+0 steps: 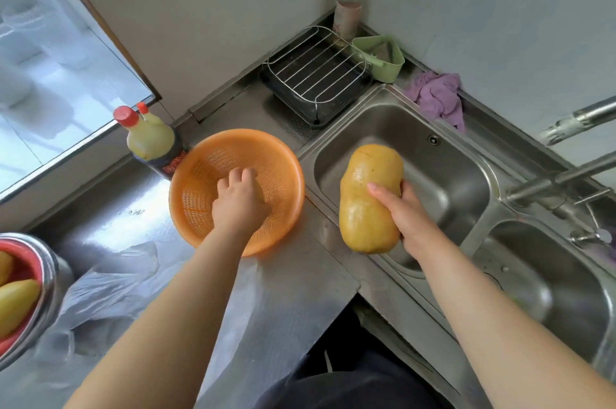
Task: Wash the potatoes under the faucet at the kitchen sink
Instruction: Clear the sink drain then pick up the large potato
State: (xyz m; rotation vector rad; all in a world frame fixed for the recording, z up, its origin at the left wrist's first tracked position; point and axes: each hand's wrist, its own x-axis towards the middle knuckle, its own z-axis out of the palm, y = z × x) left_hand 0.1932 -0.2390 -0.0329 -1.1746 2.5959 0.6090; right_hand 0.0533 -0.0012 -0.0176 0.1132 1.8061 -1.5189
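A large wet yellow potato (370,198) is gripped from its right side by my right hand (405,215), which holds it upright over the near left rim of the left sink basin (443,175). The faucet (563,176) reaches in from the right, and no water is visible. My left hand (240,198) rests palm-down inside the orange colander (280,155) on the counter with its fingers curled. Whatever lies under that hand is hidden. More yellow potatoes (15,302) sit in a red-lined metal bowl (50,278) at the far left edge.
Two oil bottles (150,138) stand behind the colander. A wire dish rack (316,75), a green basket (383,55) and a tall bottle (348,5) fill the back corner. A purple cloth (436,95) lies behind the sink. A clear plastic bag (106,295) covers the near counter. A second basin (546,278) is on the right.
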